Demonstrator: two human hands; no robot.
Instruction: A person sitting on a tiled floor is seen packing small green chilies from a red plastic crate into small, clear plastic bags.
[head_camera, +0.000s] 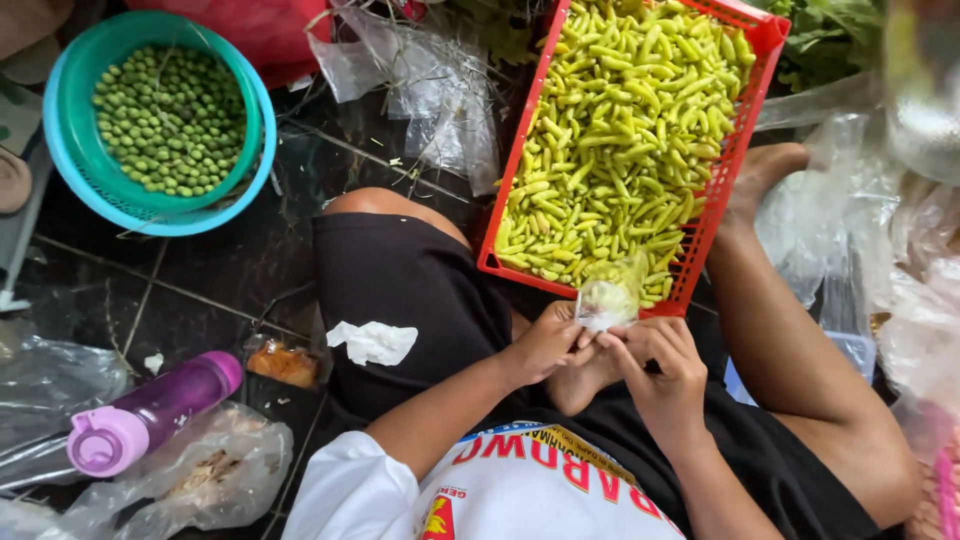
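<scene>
**Small bag pinched between both hands, just short of the chilli crate**

While we sit cross-legged on the dark tiled floor (200, 280), both our hands meet over our lap around a small clear bag (608, 298) holding a few pale green chillies. The left hand (545, 345) is curled nearly closed, thumb and fingers pinching the bag's lower end from the left. The right hand (662, 365) is likewise closed down, its fingertips gripping the same end from the right; the two hands touch at the bag. The bag stands roughly upright from the pinch, its long axis running away from us toward the red crate (752, 110), and its top overlaps the crate's near rim. Neither hand is clearly nearer; the bag sits between them, slightly toward the left.

The crate is heaped with yellow-green chillies (620, 130) and lies straight ahead of the hands, its long side slanting up and to the right. A crumpled white tissue (372, 342) rests on our left thigh. Well apart to the left, a teal basket (70, 120) holds small round green fruits (170, 118), and a purple bottle (150, 412) lies on its side beside loose plastic bags (215, 475). More clear plastic (430, 80) lies crumpled beyond our knee.
</scene>
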